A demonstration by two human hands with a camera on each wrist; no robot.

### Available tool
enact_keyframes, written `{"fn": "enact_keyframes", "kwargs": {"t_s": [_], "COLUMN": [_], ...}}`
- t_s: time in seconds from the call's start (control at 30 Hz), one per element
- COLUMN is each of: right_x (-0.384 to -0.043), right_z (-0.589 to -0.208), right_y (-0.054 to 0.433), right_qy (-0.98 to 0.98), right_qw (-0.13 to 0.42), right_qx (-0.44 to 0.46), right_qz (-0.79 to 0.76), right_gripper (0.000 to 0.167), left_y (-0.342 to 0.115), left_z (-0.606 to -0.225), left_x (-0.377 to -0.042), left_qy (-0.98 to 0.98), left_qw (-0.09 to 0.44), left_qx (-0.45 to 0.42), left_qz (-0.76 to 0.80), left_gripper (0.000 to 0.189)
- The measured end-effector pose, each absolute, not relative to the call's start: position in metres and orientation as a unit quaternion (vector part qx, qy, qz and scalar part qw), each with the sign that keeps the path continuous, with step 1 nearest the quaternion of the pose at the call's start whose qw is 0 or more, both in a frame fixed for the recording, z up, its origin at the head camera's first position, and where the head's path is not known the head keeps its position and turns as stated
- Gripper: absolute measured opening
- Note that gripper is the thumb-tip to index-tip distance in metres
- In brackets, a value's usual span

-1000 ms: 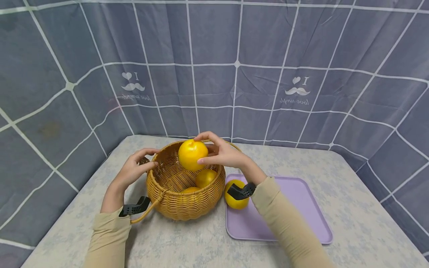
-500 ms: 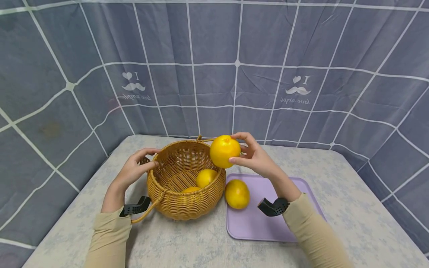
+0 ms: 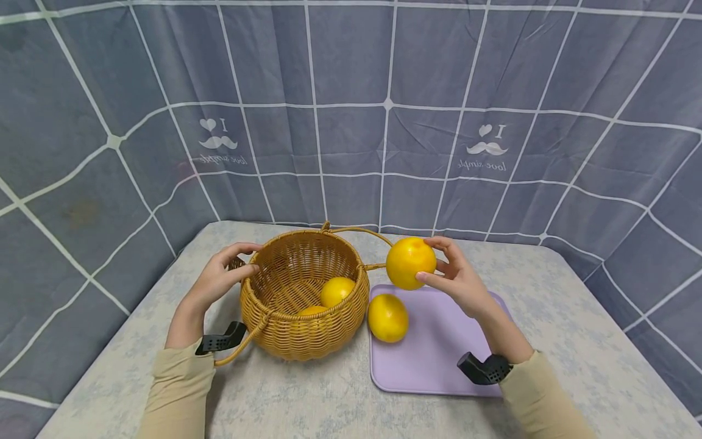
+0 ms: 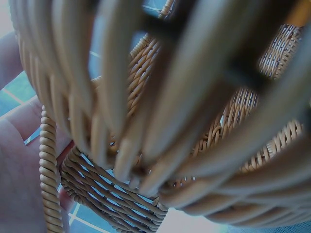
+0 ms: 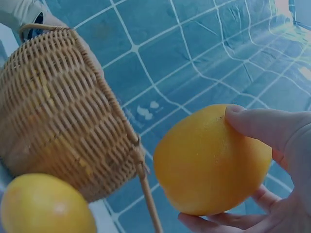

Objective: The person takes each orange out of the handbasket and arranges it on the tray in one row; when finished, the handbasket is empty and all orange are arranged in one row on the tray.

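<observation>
A round wicker basket (image 3: 304, 335) stands left of centre on the table. My left hand (image 3: 215, 275) grips its left side, with thumb and fingers at the rim; in the left wrist view the woven cane (image 4: 116, 194) hides part of that hand. My right hand (image 3: 457, 280) holds a yellow-orange orange (image 3: 410, 263) between thumb and fingers, raised above the back of a lilac tray (image 3: 433, 360). The held orange (image 5: 209, 160) also shows in the right wrist view. Another orange (image 3: 388, 317) lies on the tray's left side. Inside the basket sit an orange (image 3: 336, 291) and a partly hidden one (image 3: 312, 310).
The basket's thin loop handle (image 3: 362, 230) leans out at the back right, behind the held orange. A second handle (image 3: 241, 347) hangs down at the front left, by the left wrist. A grey checked curtain (image 3: 351, 140) closes off the table's back and sides.
My right hand has lifted the orange out over the basket's right rim and carried it right, above the tray. My left hand and the basket have stayed nearly still.
</observation>
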State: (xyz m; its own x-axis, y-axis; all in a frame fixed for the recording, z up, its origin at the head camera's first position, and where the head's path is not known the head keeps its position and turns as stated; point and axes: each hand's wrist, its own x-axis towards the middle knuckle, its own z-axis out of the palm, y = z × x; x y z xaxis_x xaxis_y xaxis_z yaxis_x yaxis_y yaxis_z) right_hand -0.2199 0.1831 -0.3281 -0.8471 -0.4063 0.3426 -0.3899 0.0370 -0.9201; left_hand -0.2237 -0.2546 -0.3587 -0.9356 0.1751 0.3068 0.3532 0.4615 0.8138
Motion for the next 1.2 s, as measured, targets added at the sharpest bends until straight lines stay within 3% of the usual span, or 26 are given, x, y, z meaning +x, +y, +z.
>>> {"fn": "enact_keyframes", "kwargs": {"t_s": [0.37, 1.2], "right_x": [-0.211, -0.207], "right_z": [-0.354, -0.395], "right_y": [0.214, 0.232], "right_qy": [0.743, 0.796], "right_qw": [0.005, 0.087], "right_qx": [-0.213, -0.122], "right_qz": [-0.634, -0.587], "right_gripper": [0.05, 0.055], "left_y": [-0.256, -0.255], "left_z": [-0.36, -0.359], "left_x": [-0.225, -0.223], "left_qy": [-0.846, -0.848], "left_qw": [0.09, 0.085], "left_qx": [-0.16, -0.155], "left_qz": [-0.5, -0.499], "left_gripper": [0.04, 0.039]}}
